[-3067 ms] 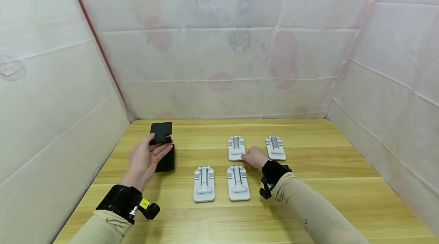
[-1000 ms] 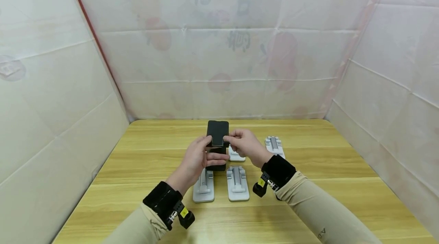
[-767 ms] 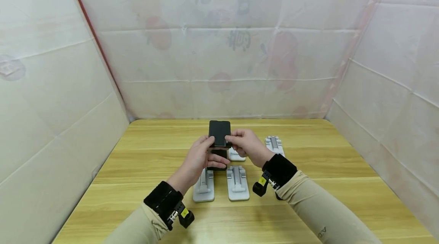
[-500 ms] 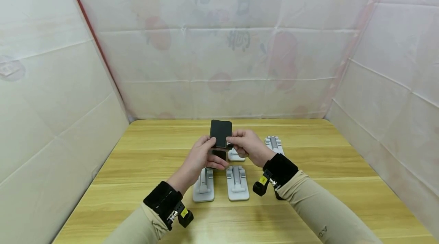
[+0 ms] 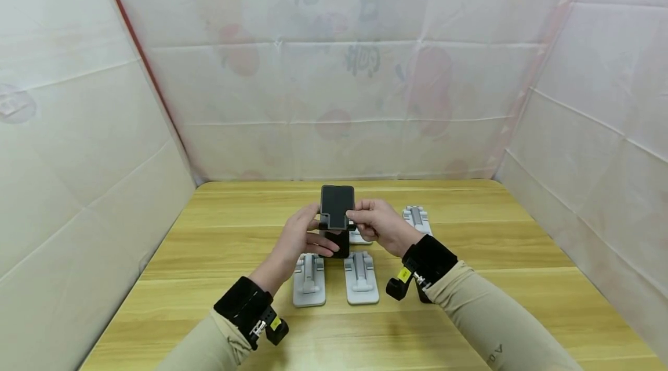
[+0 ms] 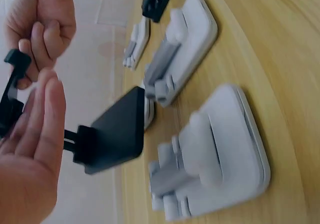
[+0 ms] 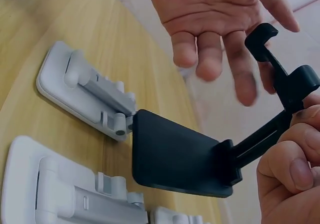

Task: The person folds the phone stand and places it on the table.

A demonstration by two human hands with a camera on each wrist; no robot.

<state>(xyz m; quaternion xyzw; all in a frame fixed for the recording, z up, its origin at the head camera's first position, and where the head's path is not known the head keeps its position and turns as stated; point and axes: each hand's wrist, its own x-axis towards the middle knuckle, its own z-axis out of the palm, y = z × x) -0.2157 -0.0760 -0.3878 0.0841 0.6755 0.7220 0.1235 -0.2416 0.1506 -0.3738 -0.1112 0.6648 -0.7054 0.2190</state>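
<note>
A black phone stand (image 5: 336,204) is held up over the middle of the table, its plate raised on an arm above its flat base (image 7: 175,154). My right hand (image 5: 383,226) pinches the plate's right edge between thumb and curled fingers. On the other side, my left hand (image 5: 292,240) has its fingers stretched out beside and behind the stand's arm. Its thumb is off the plate's face. In the right wrist view the left hand's fingers (image 7: 240,69) hang straight near the stand's hooked lip, apart from it or barely touching; I cannot tell which.
White folded phone stands lie below: one front left (image 5: 309,281), one front right (image 5: 361,279), one back right (image 5: 416,219). Another white stand (image 5: 360,237) is mostly hidden behind the black one. White cloth walls (image 5: 334,98) border the wooden table (image 5: 235,232) behind and at both sides.
The black stand went from the left to the middle in my left hand. My right hand left a white stand and took hold of the plate; just now my left hand has loosened.
</note>
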